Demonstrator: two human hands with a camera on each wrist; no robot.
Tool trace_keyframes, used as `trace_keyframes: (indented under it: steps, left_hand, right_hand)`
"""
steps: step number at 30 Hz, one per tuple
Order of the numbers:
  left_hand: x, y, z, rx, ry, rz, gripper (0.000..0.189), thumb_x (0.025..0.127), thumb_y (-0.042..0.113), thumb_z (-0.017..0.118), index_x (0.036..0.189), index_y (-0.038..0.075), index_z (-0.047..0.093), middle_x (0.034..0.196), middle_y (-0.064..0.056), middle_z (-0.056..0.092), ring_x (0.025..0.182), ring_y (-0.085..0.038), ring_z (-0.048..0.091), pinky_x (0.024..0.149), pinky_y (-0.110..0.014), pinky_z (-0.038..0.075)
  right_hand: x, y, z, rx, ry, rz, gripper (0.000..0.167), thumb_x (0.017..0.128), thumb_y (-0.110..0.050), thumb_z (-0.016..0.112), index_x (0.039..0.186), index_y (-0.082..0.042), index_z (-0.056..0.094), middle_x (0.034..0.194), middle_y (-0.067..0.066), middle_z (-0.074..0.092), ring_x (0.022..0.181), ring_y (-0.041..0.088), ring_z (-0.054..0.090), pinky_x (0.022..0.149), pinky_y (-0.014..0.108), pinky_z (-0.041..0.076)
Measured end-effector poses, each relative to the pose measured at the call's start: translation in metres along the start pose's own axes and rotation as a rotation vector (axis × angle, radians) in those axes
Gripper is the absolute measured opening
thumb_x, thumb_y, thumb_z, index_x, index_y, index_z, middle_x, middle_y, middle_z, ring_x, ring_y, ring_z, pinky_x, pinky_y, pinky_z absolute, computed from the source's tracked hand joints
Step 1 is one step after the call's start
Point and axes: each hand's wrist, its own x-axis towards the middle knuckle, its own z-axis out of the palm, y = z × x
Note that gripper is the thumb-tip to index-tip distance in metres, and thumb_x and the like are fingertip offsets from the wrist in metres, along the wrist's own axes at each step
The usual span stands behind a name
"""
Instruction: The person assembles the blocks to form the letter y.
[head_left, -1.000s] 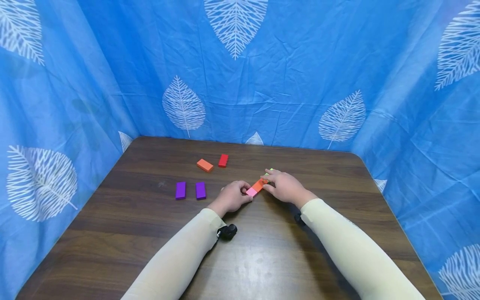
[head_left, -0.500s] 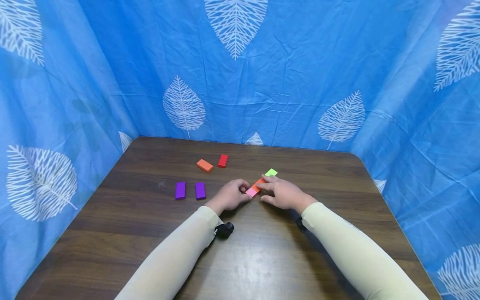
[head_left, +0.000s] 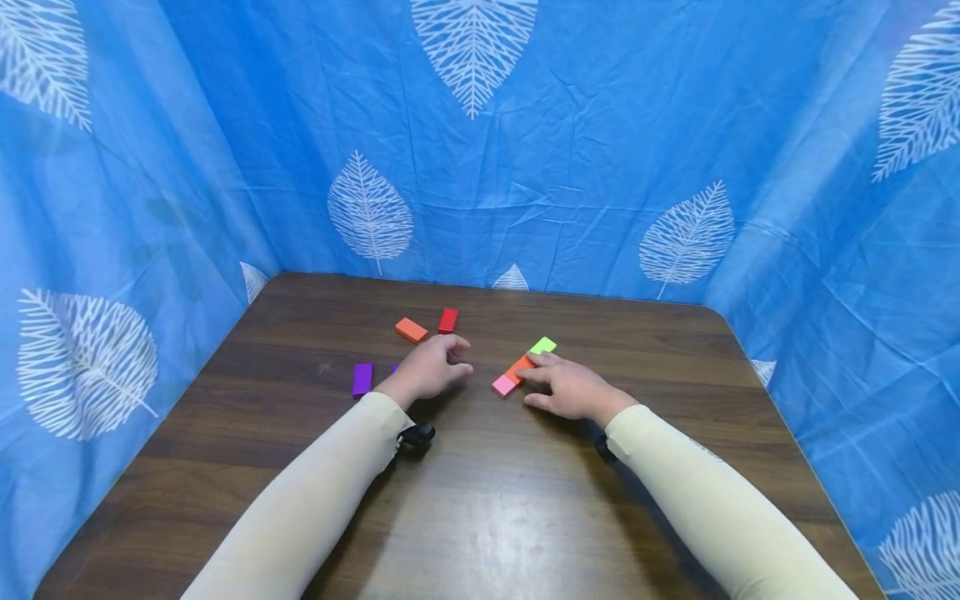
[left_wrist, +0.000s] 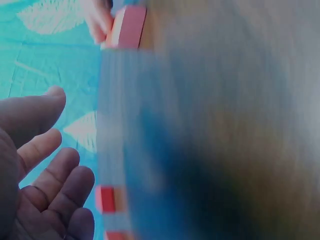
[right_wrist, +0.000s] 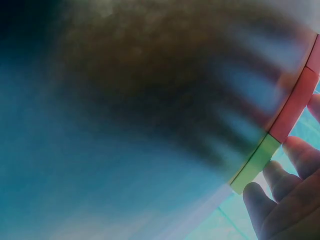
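Note:
A short diagonal row of flat rectangular blocks lies on the table: a pink block [head_left: 504, 386] nearest, an orange block [head_left: 516, 369] in the middle and a lime green block [head_left: 543, 345] at the far end. They touch end to end. My right hand [head_left: 572, 390] rests its loosely extended fingertips on the row at the orange block, gripping nothing. In the right wrist view its fingers [right_wrist: 300, 155] lie along the row's side. My left hand [head_left: 426, 368] hovers holding nothing, fingers slightly bent and thumb apart, near a loose orange block [head_left: 412, 330] and a red block [head_left: 447, 321].
One purple block [head_left: 362, 380] lies left of my left hand; a second purple block [head_left: 394, 368] is mostly hidden behind that hand. The dark wooden table [head_left: 480, 500] ends at a blue curtain [head_left: 525, 167] with white leaf prints at the back and sides.
My left hand has let go of the pink block and moved left, now covering most of one purple block. My right hand has slid slightly toward me along the row, uncovering the green block.

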Motion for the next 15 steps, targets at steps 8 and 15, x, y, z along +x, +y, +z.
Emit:
trace_keyframes:
  steps: [8, 15]
  left_hand:
    - [-0.012, -0.023, -0.037, 0.204, -0.017, 0.006, 0.052, 0.100, 0.031, 0.074, 0.146, 0.011, 0.059, 0.151, -0.012, 0.060, 0.142, -0.033, 0.055, 0.119, -0.054, 0.042]
    - [-0.026, -0.045, -0.061, 0.245, -0.032, -0.005, 0.053, 0.099, 0.030, 0.074, 0.146, 0.010, 0.060, 0.154, -0.014, 0.056, 0.149, -0.037, 0.047, 0.122, -0.057, 0.038]
  right_hand:
    - [0.000, 0.001, 0.002, -0.002, -0.007, -0.009, 0.061, 0.102, -0.044, 0.068, 0.157, -0.023, 0.052, 0.172, 0.009, 0.034, 0.160, 0.032, 0.031, 0.125, 0.052, 0.035]
    - [-0.001, 0.003, -0.001, -0.005, -0.014, -0.010, 0.062, 0.101, -0.043, 0.069, 0.157, -0.024, 0.051, 0.173, 0.009, 0.033, 0.161, 0.032, 0.030, 0.125, 0.053, 0.034]
